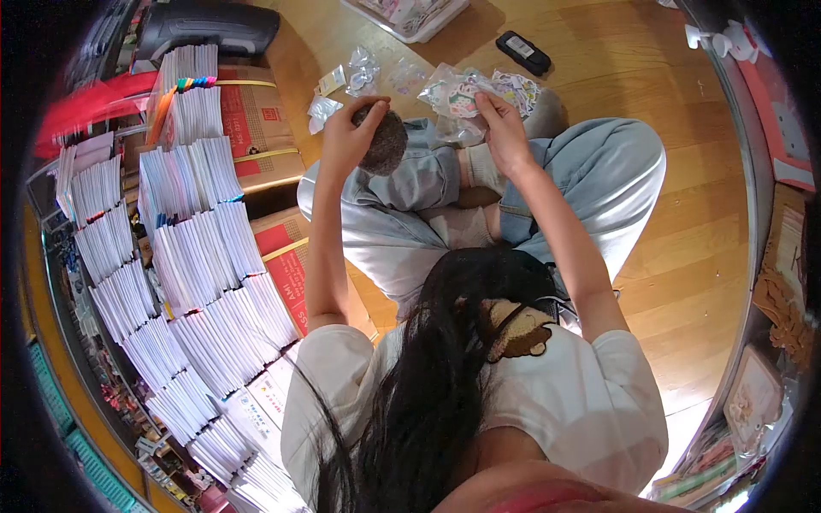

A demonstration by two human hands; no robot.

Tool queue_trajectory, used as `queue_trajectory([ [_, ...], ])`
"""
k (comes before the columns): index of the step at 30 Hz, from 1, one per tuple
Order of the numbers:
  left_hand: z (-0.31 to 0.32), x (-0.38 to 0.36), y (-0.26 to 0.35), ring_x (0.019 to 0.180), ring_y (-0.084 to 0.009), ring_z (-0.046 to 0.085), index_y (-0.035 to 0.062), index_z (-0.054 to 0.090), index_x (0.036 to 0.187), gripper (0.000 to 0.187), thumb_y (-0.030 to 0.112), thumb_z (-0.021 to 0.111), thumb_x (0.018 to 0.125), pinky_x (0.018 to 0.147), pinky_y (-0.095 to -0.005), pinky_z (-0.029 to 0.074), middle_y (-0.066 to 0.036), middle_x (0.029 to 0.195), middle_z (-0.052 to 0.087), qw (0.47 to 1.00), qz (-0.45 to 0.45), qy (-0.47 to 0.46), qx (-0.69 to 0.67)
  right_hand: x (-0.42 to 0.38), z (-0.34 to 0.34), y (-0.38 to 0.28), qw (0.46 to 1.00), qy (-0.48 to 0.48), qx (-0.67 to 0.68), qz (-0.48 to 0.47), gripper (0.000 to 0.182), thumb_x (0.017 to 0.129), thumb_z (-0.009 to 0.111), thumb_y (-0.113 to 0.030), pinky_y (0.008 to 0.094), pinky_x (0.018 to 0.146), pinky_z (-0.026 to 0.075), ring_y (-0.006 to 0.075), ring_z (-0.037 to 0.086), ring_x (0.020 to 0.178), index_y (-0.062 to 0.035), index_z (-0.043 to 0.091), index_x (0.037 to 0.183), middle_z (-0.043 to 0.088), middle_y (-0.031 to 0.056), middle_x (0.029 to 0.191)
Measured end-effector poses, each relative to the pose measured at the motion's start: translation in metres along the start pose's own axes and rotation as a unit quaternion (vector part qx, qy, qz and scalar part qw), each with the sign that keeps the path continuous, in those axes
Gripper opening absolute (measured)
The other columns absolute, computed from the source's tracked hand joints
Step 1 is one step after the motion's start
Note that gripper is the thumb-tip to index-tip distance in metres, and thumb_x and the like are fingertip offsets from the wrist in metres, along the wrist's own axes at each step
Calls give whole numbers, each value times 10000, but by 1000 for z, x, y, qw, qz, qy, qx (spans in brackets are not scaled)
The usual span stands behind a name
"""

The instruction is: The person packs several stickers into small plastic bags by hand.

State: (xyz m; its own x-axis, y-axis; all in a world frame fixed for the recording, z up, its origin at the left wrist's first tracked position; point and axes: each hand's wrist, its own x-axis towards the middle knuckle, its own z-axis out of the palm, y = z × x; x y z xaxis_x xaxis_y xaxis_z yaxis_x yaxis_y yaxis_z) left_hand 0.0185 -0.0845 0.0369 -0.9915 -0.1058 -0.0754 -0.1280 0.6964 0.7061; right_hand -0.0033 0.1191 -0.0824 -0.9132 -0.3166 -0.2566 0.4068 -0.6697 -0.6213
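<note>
My left hand (pixel 352 132) is raised beside a dark, speckled rounded thing (pixel 385 145), which may be the sole of a slipper or sock. Its fingers are curled in toward the thumb, and what they hold, if anything, is hidden. Between thumb and fingers, my right hand (pixel 503 128) grips a clear plastic bag of colourful stickers (pixel 460 96). Right beside that bag lies a pile of printed stickers (pixel 517 88). Small clear packets (pixel 363 70) and a cream-coloured card (pixel 331 80) rest on the wooden floor in front of my left hand.
Stacks of white booklets (pixel 192 256) and red-and-brown cardboard boxes (pixel 256 128) stand at the left. A white tray (pixel 419 36) of packets is at the top, near a black labelled device (pixel 522 53). My crossed legs (pixel 599 171) lie below my hands.
</note>
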Motion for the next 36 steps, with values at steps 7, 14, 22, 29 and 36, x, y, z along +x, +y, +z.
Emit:
queue_trajectory([
  [7, 5, -10, 14, 842, -153, 606, 5, 641, 939, 222, 185, 559, 837, 778, -260, 440, -102, 873, 656, 1000, 13, 14, -12, 4, -2, 3, 998, 30, 46, -15, 215, 883, 525, -149, 263, 769, 475, 109, 568, 858, 2, 568, 1030, 598, 43, 913],
  [14, 5, -11, 14, 848, -149, 598, 9, 639, 956, 217, 173, 556, 841, 784, -262, 436, -104, 884, 654, 999, 21, 21, -31, 2, -4, -6, 982, 0, 186, 37, 164, 894, 454, -113, 368, 863, 490, 213, 566, 955, -24, 515, 1018, 543, 87, 1055],
  [22, 6, -12, 17, 838, -137, 587, 21, 634, 997, 238, 181, 548, 843, 777, -258, 430, -111, 874, 649, 999, 36, 28, -18, 0, 5, -14, 995, 22, 72, 60, 351, 921, 448, -259, 289, 781, 489, 135, 576, 933, -53, 499, 1201, 566, 45, 1078],
  [29, 7, -12, 18, 846, -149, 591, 19, 632, 998, 244, 184, 545, 840, 789, -260, 428, -114, 890, 650, 999, 40, 29, -7, 0, 5, -12, 996, 64, 46, 45, 349, 924, 450, -279, 234, 751, 476, 96, 568, 917, -74, 516, 1199, 580, 25, 1057],
  [36, 6, -12, 20, 847, -143, 589, 9, 629, 994, 238, 167, 544, 838, 791, -260, 429, -109, 894, 652, 998, 58, 34, -6, 4, 0, -4, 997, 23, 69, 20, 312, 887, 526, -174, 241, 772, 505, 121, 578, 895, -6, 509, 1148, 575, 65, 1046],
])
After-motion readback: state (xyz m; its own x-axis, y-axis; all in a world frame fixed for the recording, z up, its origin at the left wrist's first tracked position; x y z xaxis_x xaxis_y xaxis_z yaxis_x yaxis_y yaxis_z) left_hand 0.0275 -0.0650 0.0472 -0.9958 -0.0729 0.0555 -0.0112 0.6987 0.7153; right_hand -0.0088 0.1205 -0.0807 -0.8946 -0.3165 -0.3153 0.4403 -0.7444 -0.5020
